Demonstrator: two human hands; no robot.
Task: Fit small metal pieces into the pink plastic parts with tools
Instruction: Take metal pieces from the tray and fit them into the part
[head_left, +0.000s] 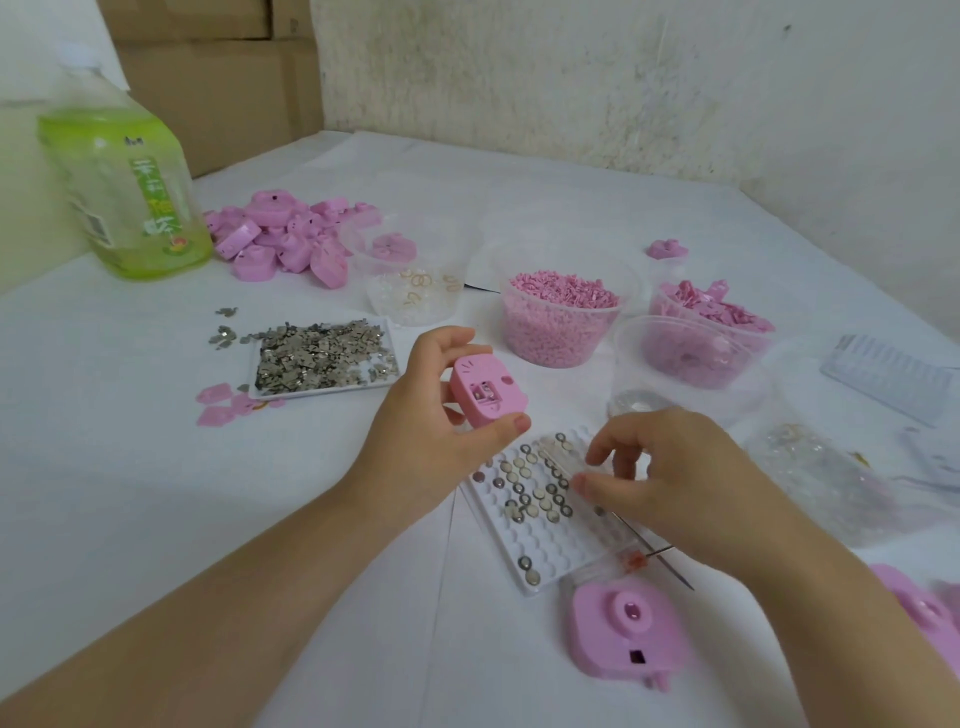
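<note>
My left hand (431, 415) grips a pink plastic part (485, 389) above the table, its open side up with a small metal piece showing in the square recess. My right hand (670, 478) hovers over a white dimpled tray (550, 540) that holds several round metal discs (530, 493). Its thumb and fingers are curled close together over the tray's right edge. Whether they pinch a disc I cannot tell. Thin tweezers (660, 556) lie under that hand. A white dish of flat metal pieces (322, 356) sits to the left.
A pile of pink parts (291, 239) lies at the back left beside a green bottle (130, 192). Clear tubs hold pink pellets (561, 317), pink pieces (706, 332) and rings (415, 291). More pink parts (623, 634) lie near the front right.
</note>
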